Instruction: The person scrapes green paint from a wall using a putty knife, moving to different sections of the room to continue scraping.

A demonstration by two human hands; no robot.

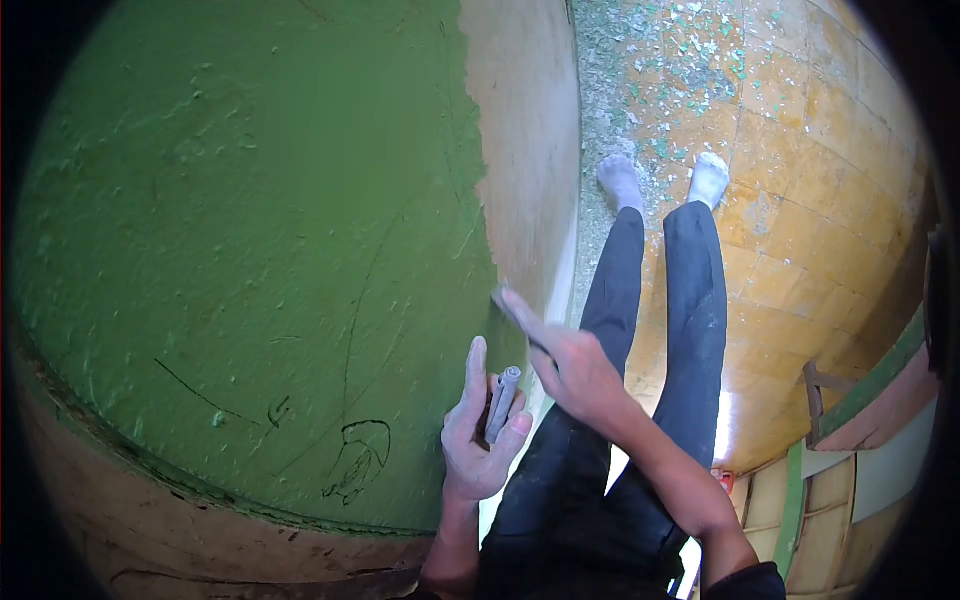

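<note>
A wall covered in green paint [290,200] fills the left side, with a bare beige strip [520,130] where the paint ends in a ragged edge. At the lower end of that edge, my right hand [580,375] is closed around a thin, flat scraper [499,298]. Its index finger stretches along the tool towards the wall; motion blurs the tip. My left hand [475,450], dusted white, is beside the wall below. Its fingers curl around a grey rolled-up piece [503,400], whose material I cannot make out, while one finger points up.
Paint flakes [690,60] lie scattered over the yellowish tiled floor [790,220], thickest along the wall's foot. My feet in dusty socks [709,180] stand close to the wall. A wooden frame with a green edge [870,390] is at the lower right.
</note>
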